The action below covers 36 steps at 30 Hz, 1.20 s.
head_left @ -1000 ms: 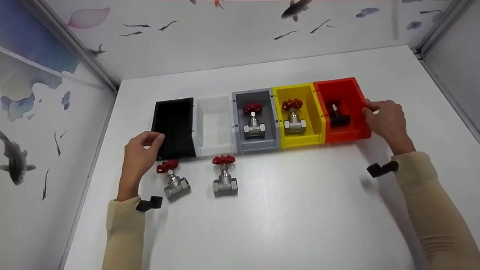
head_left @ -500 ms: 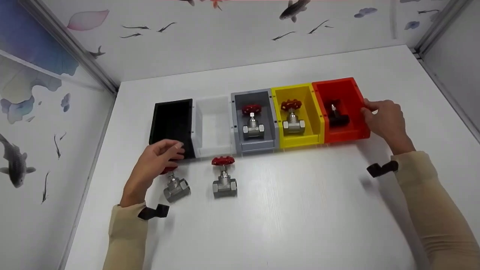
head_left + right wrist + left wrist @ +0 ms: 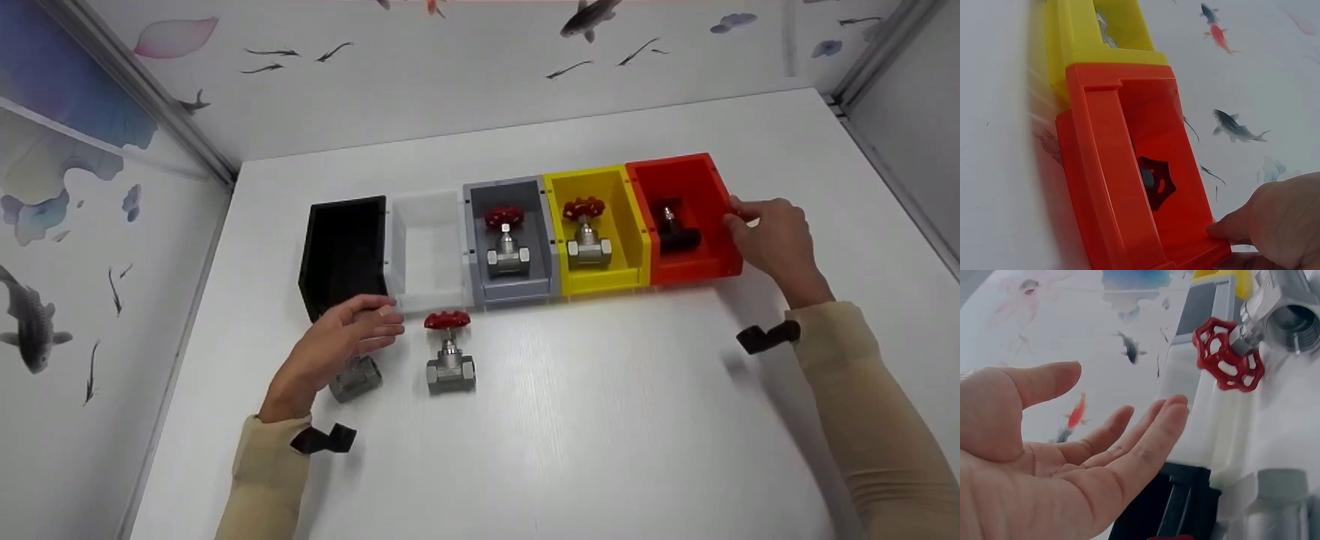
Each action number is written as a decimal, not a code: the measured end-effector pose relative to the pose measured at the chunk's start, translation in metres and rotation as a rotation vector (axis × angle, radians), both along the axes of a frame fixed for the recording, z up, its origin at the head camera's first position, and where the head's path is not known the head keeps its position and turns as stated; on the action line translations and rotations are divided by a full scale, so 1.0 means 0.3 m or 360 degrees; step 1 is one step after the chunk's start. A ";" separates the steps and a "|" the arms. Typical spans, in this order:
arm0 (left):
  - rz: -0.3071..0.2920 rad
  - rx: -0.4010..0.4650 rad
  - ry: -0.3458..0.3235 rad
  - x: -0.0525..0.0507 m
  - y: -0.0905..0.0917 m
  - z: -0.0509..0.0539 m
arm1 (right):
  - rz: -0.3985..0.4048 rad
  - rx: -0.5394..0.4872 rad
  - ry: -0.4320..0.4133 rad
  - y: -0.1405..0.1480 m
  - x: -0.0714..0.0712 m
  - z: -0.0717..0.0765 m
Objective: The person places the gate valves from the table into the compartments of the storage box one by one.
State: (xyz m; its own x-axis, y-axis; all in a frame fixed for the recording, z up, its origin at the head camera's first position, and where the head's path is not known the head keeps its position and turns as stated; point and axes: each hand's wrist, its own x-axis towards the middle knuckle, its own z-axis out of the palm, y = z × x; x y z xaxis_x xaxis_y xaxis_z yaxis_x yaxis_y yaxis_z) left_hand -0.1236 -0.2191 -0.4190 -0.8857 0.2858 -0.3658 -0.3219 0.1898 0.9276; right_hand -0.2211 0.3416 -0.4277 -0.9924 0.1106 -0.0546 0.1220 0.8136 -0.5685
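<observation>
The left hand hovers over a silver valve in front of the black bin, hiding the valve's red handwheel in the head view. Its fingers are loosely extended with nothing between them, as the left wrist view also shows. A second valve with a red handwheel stands in front of the white bin. At the right end of the row, the right hand pinches the side wall of the red bin, which holds a dark valve; the right wrist view shows thumb and fingers at its rim.
Between the white and red bins, the grey bin and the yellow bin each contain a red-wheeled valve. All five bins stand side by side on a white table. Walls with painted fish rise behind and at the left.
The left hand has left the black bin's left side and moved right and toward the front, over the nearer valve. The right hand has stayed on the red bin.
</observation>
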 end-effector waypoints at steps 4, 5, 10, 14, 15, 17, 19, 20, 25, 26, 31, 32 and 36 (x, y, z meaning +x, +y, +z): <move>-0.0051 0.0057 -0.0064 0.005 0.017 -0.024 | -0.0005 -0.0009 -0.0019 0.000 0.000 0.001; -0.0071 0.0072 -0.0081 0.006 0.020 -0.031 | -0.0006 -0.0012 -0.0020 -0.001 0.000 0.001; -0.0152 0.0126 -0.0166 0.009 0.038 -0.063 | -0.0009 0.0001 0.0003 0.001 0.002 -0.002; -0.0176 0.0136 -0.0202 0.013 0.060 -0.090 | -0.0020 0.0015 0.0008 0.001 0.000 -0.008; -0.0181 0.0149 -0.0210 0.014 0.065 -0.098 | -0.0025 0.0018 0.0005 0.001 -0.001 -0.009; -0.0193 0.0179 -0.0219 0.016 0.074 -0.114 | -0.0031 0.0017 -0.0002 0.001 -0.001 -0.010; -0.0198 0.0212 -0.0220 0.018 0.082 -0.129 | -0.0037 0.0022 -0.0010 0.001 -0.002 -0.012; -0.0203 0.0220 -0.0217 0.019 0.085 -0.137 | -0.0041 0.0019 -0.0016 0.001 -0.001 -0.012; -0.0185 0.0223 -0.0233 0.024 0.102 -0.167 | -0.0046 -0.0008 -0.0041 0.000 -0.001 -0.012; -0.0182 0.0215 -0.0238 0.025 0.105 -0.170 | -0.0045 -0.0014 -0.0043 -0.001 0.000 -0.011; -0.0122 0.0221 -0.0273 0.022 0.123 -0.186 | -0.0044 -0.0033 -0.0039 -0.001 0.000 -0.009; -0.0116 0.0231 -0.0271 0.021 0.126 -0.188 | -0.0044 -0.0034 -0.0035 -0.001 0.000 -0.009; -0.0093 0.0297 -0.0291 0.016 0.137 -0.197 | -0.0037 -0.0022 -0.0017 -0.001 0.000 -0.009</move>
